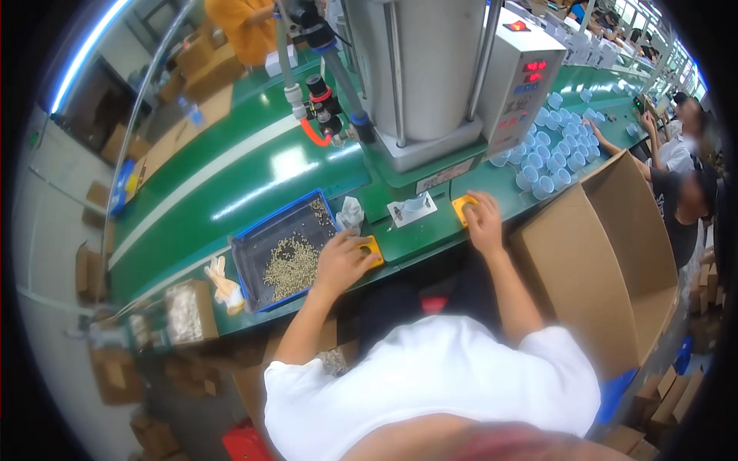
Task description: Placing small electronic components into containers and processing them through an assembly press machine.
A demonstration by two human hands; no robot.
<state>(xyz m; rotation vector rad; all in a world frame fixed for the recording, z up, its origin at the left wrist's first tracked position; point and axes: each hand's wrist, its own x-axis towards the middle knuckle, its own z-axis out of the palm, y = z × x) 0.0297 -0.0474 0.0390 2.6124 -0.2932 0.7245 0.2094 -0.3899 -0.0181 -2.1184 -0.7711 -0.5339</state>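
Note:
My left hand (pixel 342 265) rests with its fingers reaching onto a yellow block (pixel 374 251) at the bench's front edge. On a second yellow block (pixel 462 207) lie the fingers of my right hand (pixel 484 223). Neither hand is seen gripping anything, though the fingers partly hide both blocks. Between the hands, a pale metal plate (pixel 425 204) sits below a large machine (pixel 423 69) with a grey cylinder. A small light-blue piece (pixel 413 205) is on that plate. Left of it stands a crumpled whitish wad (pixel 350 213), close to my left hand.
A blue-rimmed tray (pixel 250 230) holds many small brass-coloured parts (pixel 294 265). Beside it lie a glove (pixel 223 286) and a small filled carton (pixel 187 311). Many light-blue cups (pixel 553 154) cover the right bench, near a big open cardboard box (pixel 592 261). Other people work at right.

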